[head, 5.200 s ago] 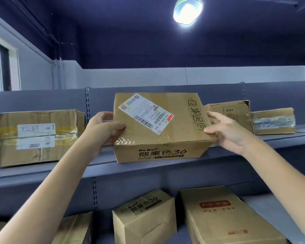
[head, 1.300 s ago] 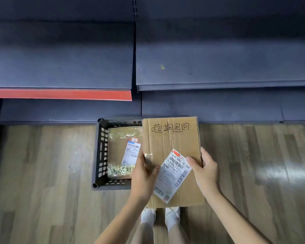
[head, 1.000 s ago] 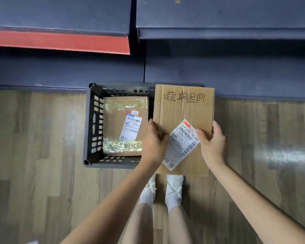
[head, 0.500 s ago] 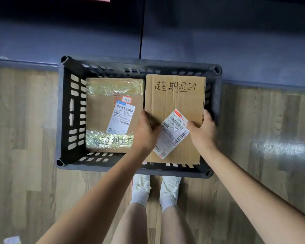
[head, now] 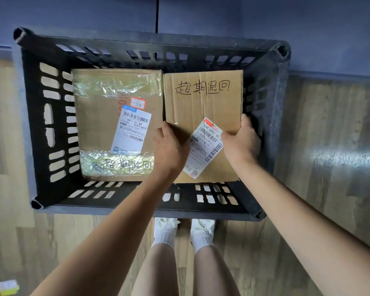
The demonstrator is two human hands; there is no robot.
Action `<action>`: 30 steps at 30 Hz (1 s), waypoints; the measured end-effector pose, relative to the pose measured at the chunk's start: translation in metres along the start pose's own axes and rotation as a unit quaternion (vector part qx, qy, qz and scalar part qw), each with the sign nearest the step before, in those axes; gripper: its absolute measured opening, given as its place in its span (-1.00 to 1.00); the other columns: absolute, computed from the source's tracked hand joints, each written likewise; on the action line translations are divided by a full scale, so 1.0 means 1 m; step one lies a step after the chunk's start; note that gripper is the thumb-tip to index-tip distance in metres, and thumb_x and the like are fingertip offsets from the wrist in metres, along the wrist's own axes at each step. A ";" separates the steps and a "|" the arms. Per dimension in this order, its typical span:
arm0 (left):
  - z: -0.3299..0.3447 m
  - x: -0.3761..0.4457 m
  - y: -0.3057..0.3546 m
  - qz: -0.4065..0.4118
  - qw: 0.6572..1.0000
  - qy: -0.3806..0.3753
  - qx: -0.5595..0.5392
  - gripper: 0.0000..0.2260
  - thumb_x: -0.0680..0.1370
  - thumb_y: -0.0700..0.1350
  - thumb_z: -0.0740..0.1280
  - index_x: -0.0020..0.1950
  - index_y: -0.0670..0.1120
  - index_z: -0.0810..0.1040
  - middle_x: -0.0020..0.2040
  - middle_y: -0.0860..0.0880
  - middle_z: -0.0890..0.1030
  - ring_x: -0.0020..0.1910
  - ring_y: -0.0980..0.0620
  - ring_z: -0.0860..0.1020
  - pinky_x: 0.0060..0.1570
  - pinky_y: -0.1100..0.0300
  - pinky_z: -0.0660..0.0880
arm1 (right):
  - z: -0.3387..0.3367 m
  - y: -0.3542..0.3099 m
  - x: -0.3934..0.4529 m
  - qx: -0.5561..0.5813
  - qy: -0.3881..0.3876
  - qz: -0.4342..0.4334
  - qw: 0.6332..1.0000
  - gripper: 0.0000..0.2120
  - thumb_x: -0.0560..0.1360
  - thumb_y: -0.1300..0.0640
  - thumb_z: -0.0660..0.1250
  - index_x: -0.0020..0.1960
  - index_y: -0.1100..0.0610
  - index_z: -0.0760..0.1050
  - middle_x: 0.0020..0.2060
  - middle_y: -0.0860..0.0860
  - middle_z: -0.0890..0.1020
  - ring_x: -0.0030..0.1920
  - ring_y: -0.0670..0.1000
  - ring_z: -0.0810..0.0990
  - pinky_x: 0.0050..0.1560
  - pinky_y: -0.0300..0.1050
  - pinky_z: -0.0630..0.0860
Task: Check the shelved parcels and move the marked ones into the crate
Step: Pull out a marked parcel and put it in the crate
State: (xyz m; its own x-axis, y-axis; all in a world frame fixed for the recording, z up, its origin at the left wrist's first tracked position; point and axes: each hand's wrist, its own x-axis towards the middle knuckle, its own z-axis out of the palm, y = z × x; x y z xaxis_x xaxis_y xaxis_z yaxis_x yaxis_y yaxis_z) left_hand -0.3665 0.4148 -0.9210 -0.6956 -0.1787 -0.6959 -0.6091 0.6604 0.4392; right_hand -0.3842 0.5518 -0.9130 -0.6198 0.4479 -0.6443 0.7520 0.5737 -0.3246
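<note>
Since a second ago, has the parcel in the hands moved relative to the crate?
Yes. The held parcel has gone down inside the crate, now beside the taped parcel.

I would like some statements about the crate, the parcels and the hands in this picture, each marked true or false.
1. Two cardboard parcels lie side by side in the black crate. True.
2. The left hand and the right hand both hold the right parcel. True.
3. The right parcel is wrapped in clear tape. False: the left parcel carries the clear tape.
4. Only one parcel bears handwriting. False: both do.
5. The crate stands on a shelf. False: it stands on the wooden floor.
</note>
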 end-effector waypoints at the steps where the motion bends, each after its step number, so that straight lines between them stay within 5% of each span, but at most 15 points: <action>1: 0.002 0.002 -0.001 0.000 1.000 0.001 0.001 -0.44 0.50 -0.10 0.32 0.39 -0.29 0.17 0.28 -0.25 0.33 0.22 -0.23 0.36 0.20 -0.11 0.38 | 0.002 0.000 0.002 0.002 -0.002 0.001 1.000 -0.46 0.46 0.24 0.22 0.43 0.12 0.23 0.19 0.10 0.55 0.17 0.15 0.52 0.02 -0.10 0.46; 5: 0.005 0.012 -0.004 0.002 1.000 -0.007 0.015 -0.50 0.52 -0.15 0.26 0.37 -0.32 0.19 0.27 -0.28 0.37 0.20 -0.25 0.37 0.21 -0.10 0.35 | 0.012 0.004 0.007 0.022 -0.017 0.008 1.000 -0.47 0.46 0.30 0.21 0.41 0.18 0.24 0.19 0.15 0.53 0.18 0.14 0.51 0.15 -0.02 0.47; 8: 0.006 0.018 -0.005 -0.003 1.000 -0.014 0.016 -0.54 0.52 -0.21 0.20 0.38 -0.31 0.21 0.28 -0.28 0.39 0.21 -0.25 0.38 0.21 -0.08 0.34 | 0.018 0.008 0.010 0.008 -0.028 0.018 0.999 -0.47 0.47 0.29 0.22 0.43 0.18 0.22 0.17 0.14 0.55 0.16 0.12 0.52 -0.01 -0.22 0.44; 14: 0.012 0.023 -0.008 0.028 0.998 -0.050 0.015 -0.56 0.50 -0.26 0.17 0.37 -0.29 0.25 0.30 -0.24 0.41 0.26 -0.22 0.39 0.23 -0.01 0.37 | 0.028 0.012 0.016 -0.001 -0.035 0.028 0.999 -0.43 0.49 0.26 0.22 0.46 0.16 0.16 0.21 0.15 0.54 0.20 0.14 0.49 0.06 -0.10 0.44; 20: 0.023 0.020 -0.002 0.073 0.994 -0.084 0.008 -0.64 0.46 -0.31 0.21 0.25 -0.25 0.39 0.18 -0.17 0.53 0.21 -0.12 0.45 0.12 0.25 0.31 | 0.044 0.008 0.012 -0.037 -0.091 -0.004 0.995 -0.40 0.53 0.23 0.21 0.50 0.13 0.05 0.32 0.15 0.43 0.30 0.13 0.41 0.22 -0.08 0.37; 30: 0.005 0.011 -0.002 0.059 0.995 -0.080 0.032 -0.47 0.50 -0.28 0.23 0.45 -0.23 0.18 0.41 -0.20 0.34 0.39 -0.13 0.29 0.29 0.19 0.22 | 0.031 0.016 0.001 -0.019 -0.100 -0.017 0.995 -0.39 0.51 0.19 0.25 0.49 0.05 0.09 0.36 0.07 0.40 0.35 0.12 0.34 0.25 -0.02 0.35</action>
State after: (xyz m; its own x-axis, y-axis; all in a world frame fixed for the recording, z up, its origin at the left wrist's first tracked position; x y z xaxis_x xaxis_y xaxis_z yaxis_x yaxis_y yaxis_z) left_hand -0.3707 0.4151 -0.9325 -0.6883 0.0187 -0.7252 -0.4976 0.7152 0.4907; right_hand -0.3658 0.5399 -0.9401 -0.5850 0.2854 -0.7592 0.7205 0.6127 -0.3249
